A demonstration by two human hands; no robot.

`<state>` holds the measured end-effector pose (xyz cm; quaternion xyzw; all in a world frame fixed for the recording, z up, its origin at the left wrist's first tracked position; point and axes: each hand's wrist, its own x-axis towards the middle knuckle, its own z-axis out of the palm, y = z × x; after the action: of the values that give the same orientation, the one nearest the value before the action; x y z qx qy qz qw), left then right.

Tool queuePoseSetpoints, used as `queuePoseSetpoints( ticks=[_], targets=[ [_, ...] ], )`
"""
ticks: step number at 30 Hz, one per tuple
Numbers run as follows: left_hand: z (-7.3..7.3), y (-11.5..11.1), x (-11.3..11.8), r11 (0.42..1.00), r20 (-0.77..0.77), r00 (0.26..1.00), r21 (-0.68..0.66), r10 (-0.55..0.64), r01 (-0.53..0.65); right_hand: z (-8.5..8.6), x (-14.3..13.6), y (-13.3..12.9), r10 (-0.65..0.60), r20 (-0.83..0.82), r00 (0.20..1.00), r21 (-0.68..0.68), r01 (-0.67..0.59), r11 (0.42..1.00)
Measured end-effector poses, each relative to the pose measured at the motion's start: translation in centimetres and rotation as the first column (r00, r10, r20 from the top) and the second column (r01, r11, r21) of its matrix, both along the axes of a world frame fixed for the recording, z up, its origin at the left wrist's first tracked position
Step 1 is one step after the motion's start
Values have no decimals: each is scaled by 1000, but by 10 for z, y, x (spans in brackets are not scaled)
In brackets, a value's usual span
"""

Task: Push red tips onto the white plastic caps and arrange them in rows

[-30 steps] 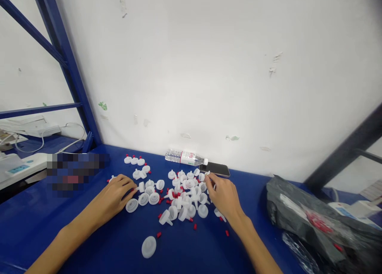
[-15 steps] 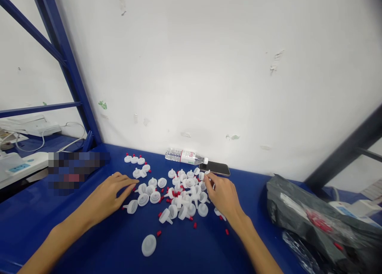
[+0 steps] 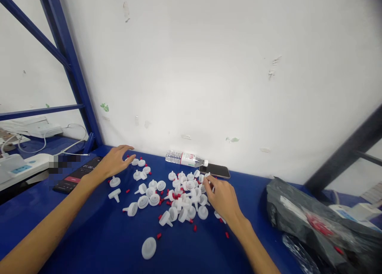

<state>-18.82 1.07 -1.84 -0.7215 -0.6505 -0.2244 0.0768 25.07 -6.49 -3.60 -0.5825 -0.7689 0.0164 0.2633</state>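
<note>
My left hand (image 3: 115, 161) is open, its fingers stretched out at the back left, beside white nozzle caps (image 3: 141, 162) with small red tips. Its fingers hide part of that back row. Below this hand, a white nozzle cap (image 3: 114, 181) and another nozzle cap lying on its side (image 3: 114, 194) rest on the blue table. My right hand (image 3: 222, 194) is at the right side of a heap of white nozzle caps (image 3: 186, 202). Its thumb and fingers curl in on a white nozzle cap (image 3: 201, 178) at the heap's edge. Small red tips (image 3: 195, 228) lie scattered about.
A clear water bottle (image 3: 186, 158) lies by the wall, with a dark phone (image 3: 219, 170) beside it. Another phone with a lit screen (image 3: 79, 174) lies at left, near a white power strip (image 3: 32, 164). A grey plastic bag (image 3: 295, 210) stands at right. A round white cap (image 3: 149, 248) lies in front.
My left hand has moved back and to the left, uncovering two nozzle caps and a red tip. My right hand stays at the heap's right edge. The view has shifted slightly.
</note>
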Motion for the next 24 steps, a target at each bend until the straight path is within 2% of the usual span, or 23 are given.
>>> queuePoseSetpoints(
  ticks=[3, 7, 11, 15, 17, 20, 22, 24],
  targets=[
    [-11, 26, 6, 992, -83, 990, -54, -118, 114, 1, 0, 0, -3, 0, 1000, 6, 3, 1000],
    [-18, 46, 7, 972, -159, 964, -141, -211, 190, 1, 0, -1, -5, -6, 1000, 17, 5, 1000],
    [-26, 58, 8, 948, -181, 951, -244, -251, 204, 0, -2, -1, 11, -25, 1000, 26, -10, 1000],
    [-32, 62, 9, 933, -132, 964, -312, -230, 180, -2, -3, -2, 41, -54, 998, 44, -38, 998],
    [-29, 62, 9, 932, -83, 975, -320, -209, 172, -2, -4, -3, 57, -74, 996, 49, -53, 997],
    [-17, 58, 14, 941, 8, 986, -298, -166, 161, -1, -3, -3, 65, -98, 993, 47, -60, 997],
    [-4, 55, 24, 949, 81, 985, -267, -151, 167, 1, -3, -4, 63, -121, 991, 55, -57, 997],
    [8, 51, 46, 952, 165, 972, -228, -167, 202, 4, -4, -6, 65, -161, 985, 60, -56, 997]
  ],
)
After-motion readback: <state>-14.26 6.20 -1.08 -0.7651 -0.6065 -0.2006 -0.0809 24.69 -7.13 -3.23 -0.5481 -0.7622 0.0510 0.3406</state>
